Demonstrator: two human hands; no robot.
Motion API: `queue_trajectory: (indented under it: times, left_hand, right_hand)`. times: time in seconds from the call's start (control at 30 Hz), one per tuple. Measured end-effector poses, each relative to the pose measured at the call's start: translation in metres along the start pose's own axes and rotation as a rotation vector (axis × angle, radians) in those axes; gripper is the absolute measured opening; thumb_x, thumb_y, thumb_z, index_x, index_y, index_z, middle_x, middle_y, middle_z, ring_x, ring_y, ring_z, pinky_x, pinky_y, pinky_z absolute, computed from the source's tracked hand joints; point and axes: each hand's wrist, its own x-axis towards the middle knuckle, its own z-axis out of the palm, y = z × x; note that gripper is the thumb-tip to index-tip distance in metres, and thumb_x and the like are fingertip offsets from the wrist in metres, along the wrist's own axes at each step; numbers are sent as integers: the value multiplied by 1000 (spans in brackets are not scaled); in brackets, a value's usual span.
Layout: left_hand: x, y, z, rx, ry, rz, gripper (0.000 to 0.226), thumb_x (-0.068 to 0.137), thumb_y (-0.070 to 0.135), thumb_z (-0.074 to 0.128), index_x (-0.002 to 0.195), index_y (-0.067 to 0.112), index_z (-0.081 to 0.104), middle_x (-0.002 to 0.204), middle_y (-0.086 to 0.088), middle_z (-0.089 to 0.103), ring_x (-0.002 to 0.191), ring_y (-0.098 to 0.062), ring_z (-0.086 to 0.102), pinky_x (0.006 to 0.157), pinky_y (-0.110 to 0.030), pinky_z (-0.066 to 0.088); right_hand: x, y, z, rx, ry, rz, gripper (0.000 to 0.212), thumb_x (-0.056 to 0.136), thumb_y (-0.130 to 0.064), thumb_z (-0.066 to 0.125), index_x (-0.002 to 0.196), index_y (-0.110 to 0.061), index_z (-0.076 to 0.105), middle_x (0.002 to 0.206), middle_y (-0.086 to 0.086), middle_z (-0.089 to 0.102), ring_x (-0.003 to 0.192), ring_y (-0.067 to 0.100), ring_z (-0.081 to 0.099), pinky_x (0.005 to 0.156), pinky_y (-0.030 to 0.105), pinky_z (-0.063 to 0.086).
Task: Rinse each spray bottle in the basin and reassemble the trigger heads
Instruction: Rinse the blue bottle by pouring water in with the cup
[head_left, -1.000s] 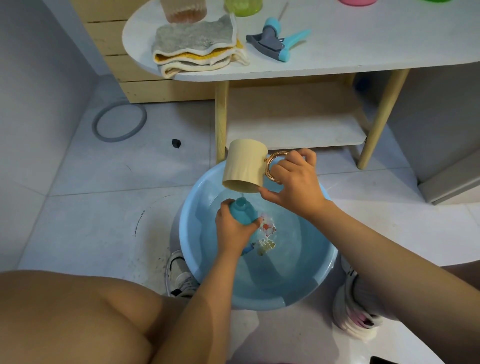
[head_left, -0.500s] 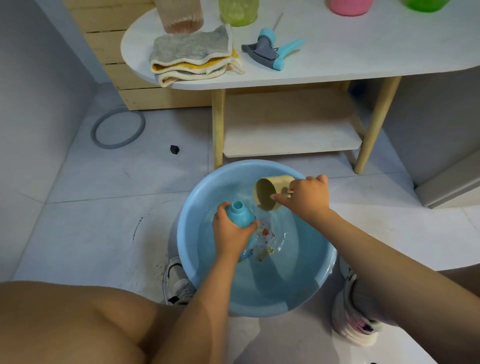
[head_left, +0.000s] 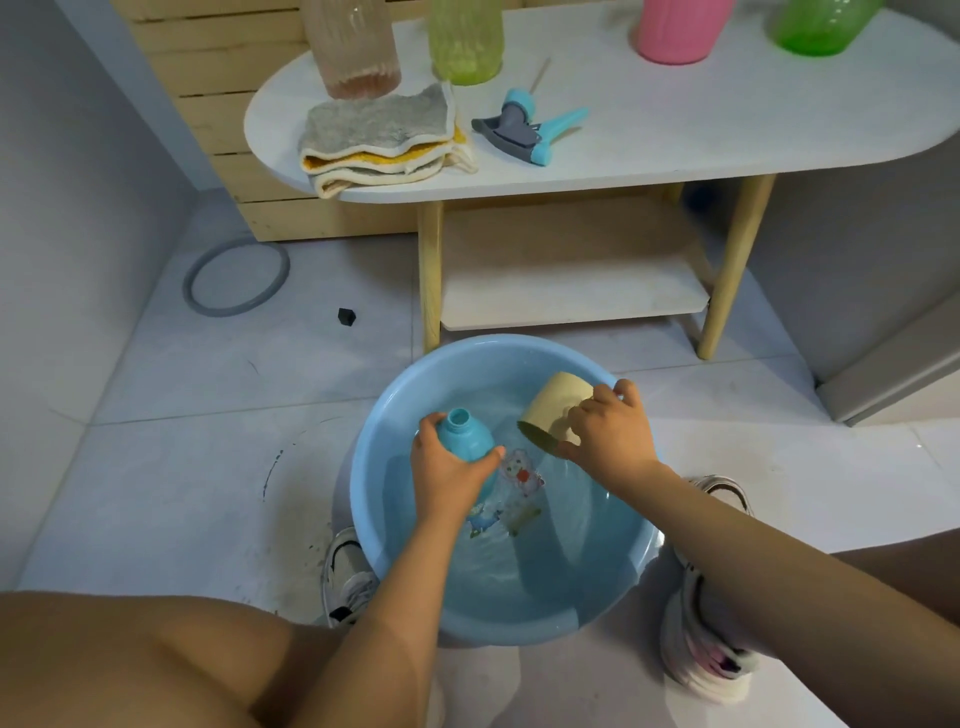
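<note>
A light blue basin (head_left: 618, 597) with water stands on the floor between my feet. My left hand (head_left: 449, 475) grips a blue spray bottle (head_left: 465, 436) with no head, its open neck pointing up and away, held over the water. My right hand (head_left: 608, 434) holds a beige mug (head_left: 550, 408) by its handle, tipped on its side with its mouth dipped at the water's surface. The bottle's grey and blue trigger head (head_left: 524, 130) lies on the white table (head_left: 727, 135).
Folded cloths (head_left: 379, 140) lie at the table's left end. Clear (head_left: 353, 47), yellow-green (head_left: 465, 41), pink (head_left: 680, 28) and green (head_left: 823, 23) bottles stand along the back. A grey ring (head_left: 236, 278) and a small black piece (head_left: 346, 316) lie on the floor tiles.
The mug came down from above the bottle into the basin and now lies tipped at the water. The bottle stayed in my left hand over the water.
</note>
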Motion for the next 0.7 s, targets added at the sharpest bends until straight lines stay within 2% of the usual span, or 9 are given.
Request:
queue_trajectory:
  times: [0.07,0.13,0.23,0.33,0.43,0.5,0.53,0.6,0.7]
  left_hand:
    - [1,7,-5,-10,2,-8,72,59,27,89,116,25,43,116,0,53,98,-16,53,82,-27,44]
    - [1,19,-12,-6,-5,1,73,60,29,88,117,26,42,117,1,54,100,-16,53,83,-28,45]
    - [-2,44,-25,7,-7,47,72,60,30,87,115,28,42,116,2,54,100,-16,54,81,-27,43]
    - [-1,79,-40,21,-4,105,70,58,28,88,112,28,43,115,1,56,99,-17,54,81,-27,42]
    - [-4,118,-56,10,-8,165,73,57,27,89,115,24,45,117,-2,57,102,-21,56,86,-33,47]
    - [-5,147,-65,15,-24,210,75,57,28,89,118,23,45,117,-2,57,103,-21,56,87,-33,47]
    - [-7,160,-68,17,-37,231,74,57,28,89,117,24,45,115,-1,57,101,-20,56,84,-31,45]
    - [-7,188,-76,6,-49,283,73,57,28,89,114,24,44,111,1,57,97,-18,55,80,-29,43]
    - [-4,226,-82,-15,-58,335,75,55,27,90,116,20,47,110,0,59,97,-19,57,81,-30,45]
  right_hand:
    - [4,3,-16,81,-67,154,26,69,-52,74,68,-26,70,64,-4,65,81,21,56,80,32,21]
    - [9,9,-35,190,-156,376,38,81,-59,58,76,-22,66,76,0,64,96,21,53,83,33,21]
    - [20,21,-62,405,-278,580,51,81,-66,50,60,-20,46,69,-2,54,87,23,55,79,35,26]
    - [30,33,-92,679,-323,717,53,77,-68,56,53,-21,53,66,-5,54,79,20,52,80,35,34]
    - [31,36,-131,1029,-203,781,53,72,-58,69,40,-20,50,50,-5,46,63,19,45,66,33,29]
    - [33,39,-158,1198,-162,772,49,75,-53,70,72,-4,67,67,1,56,69,18,49,62,30,33]
    - [34,40,-170,1253,-152,769,53,77,-51,70,85,1,66,78,3,59,76,18,53,62,28,36]
    - [38,48,-197,1303,-116,747,43,79,-49,68,87,-7,64,80,0,59,81,16,54,65,25,38]
    - [44,62,-231,1355,-50,703,34,83,-45,65,79,-12,60,67,-1,51,66,13,45,60,24,33]
